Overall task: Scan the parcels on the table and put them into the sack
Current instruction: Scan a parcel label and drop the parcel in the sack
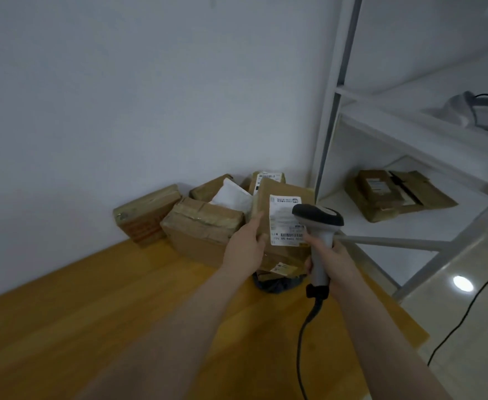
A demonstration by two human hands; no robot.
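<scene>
risk sits in the scan: the right hand is wrapped round the handle of the grey handheld scanner with a dark head, whose head hangs just over the white shipping label, so the barcode strip low on that label may be missed. the left hand holds the left edge of the tilted brown cardboard parcel, thumb on its face; held by one edge, it could slip down onto the heap of taped brown boxes on the orange wooden table. the black cable might snag on the table edge. no sack can be made out.
</scene>
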